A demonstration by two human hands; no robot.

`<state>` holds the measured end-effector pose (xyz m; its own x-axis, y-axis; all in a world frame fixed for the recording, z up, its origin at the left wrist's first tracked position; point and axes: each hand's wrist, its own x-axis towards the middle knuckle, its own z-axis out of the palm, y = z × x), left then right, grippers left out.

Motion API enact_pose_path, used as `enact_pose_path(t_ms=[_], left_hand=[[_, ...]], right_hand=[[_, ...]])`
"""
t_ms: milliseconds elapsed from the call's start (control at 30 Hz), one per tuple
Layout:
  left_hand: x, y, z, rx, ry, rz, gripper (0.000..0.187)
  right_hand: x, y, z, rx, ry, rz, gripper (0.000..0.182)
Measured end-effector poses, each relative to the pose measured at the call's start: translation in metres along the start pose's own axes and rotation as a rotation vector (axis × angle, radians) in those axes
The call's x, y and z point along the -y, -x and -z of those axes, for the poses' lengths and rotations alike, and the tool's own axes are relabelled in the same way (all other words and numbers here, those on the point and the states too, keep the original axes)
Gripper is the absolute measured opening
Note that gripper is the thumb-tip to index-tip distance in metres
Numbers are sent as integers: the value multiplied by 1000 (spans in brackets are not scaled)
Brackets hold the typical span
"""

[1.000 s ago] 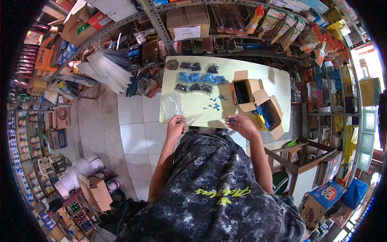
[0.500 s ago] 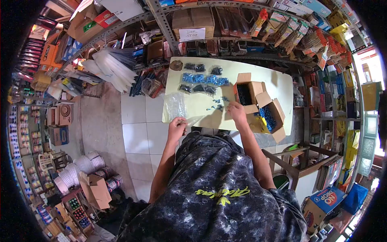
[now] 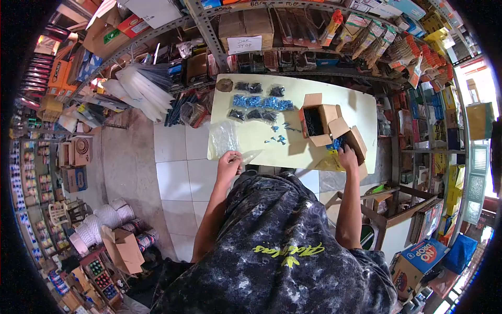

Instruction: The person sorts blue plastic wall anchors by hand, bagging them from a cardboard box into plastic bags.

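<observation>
My left hand [image 3: 229,164] is at the table's near edge, its fingers pinched on a small clear plastic bag [image 3: 251,156]. My right hand [image 3: 348,158] reaches into an open cardboard box [image 3: 357,145] of small blue pieces [image 3: 339,141], too small to name exactly; its fingertips are hidden among them. A few loose blue pieces [image 3: 281,139] lie on the pale yellow tabletop [image 3: 303,161] between my hands. Beside the blue box stands another open carton [image 3: 329,113] with dark contents. Beyond my left hand lies a heap of clear plastic bags [image 3: 224,136].
Rows of filled packets, blue ones [image 3: 261,102] between dark ones [image 3: 253,114], lie toward the table's back. A round brown object [image 3: 225,85] sits at the far left corner. Loaded shelves [image 3: 246,29] rise behind, and a wooden frame [image 3: 387,222] stands at right.
My right hand has moved right, from beside the loose blue pieces into the box of blue pieces. My left hand stays near the same spot with the plastic bag.
</observation>
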<state>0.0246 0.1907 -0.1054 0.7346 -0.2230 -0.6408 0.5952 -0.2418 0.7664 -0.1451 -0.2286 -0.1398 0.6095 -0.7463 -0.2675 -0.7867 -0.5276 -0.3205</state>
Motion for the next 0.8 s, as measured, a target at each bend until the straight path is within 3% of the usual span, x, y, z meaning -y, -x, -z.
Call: enact_pose_path(t_ms=[100, 200, 300, 433, 567, 633, 667, 800], left_hand=[[-2, 1, 0, 3, -9, 4, 17], [-4, 1, -2, 5, -5, -2, 15], [-5, 1, -3, 0, 9, -9, 14], [-4, 0, -3, 6, 6, -18, 13], [-4, -2, -4, 8, 13, -17, 12], [-4, -3, -4, 21, -13, -4, 17], [-5, -4, -4, 24, -15, -2, 17], [-8, -5, -5, 42, -39, 7, 16]], right_hand=[[5, -7, 15, 192, 86, -14, 43], [14, -13, 27, 228, 181, 73, 36], [18, -10, 28, 211, 90, 65, 35], [11, -4, 22, 91, -23, 135, 22], [2, 4, 27, -8, -84, 122, 24], [14, 17, 49, 0, -354, -65, 27], [-15, 5, 25, -87, -428, -54, 29], [7, 21, 55, -198, -570, -194, 29]])
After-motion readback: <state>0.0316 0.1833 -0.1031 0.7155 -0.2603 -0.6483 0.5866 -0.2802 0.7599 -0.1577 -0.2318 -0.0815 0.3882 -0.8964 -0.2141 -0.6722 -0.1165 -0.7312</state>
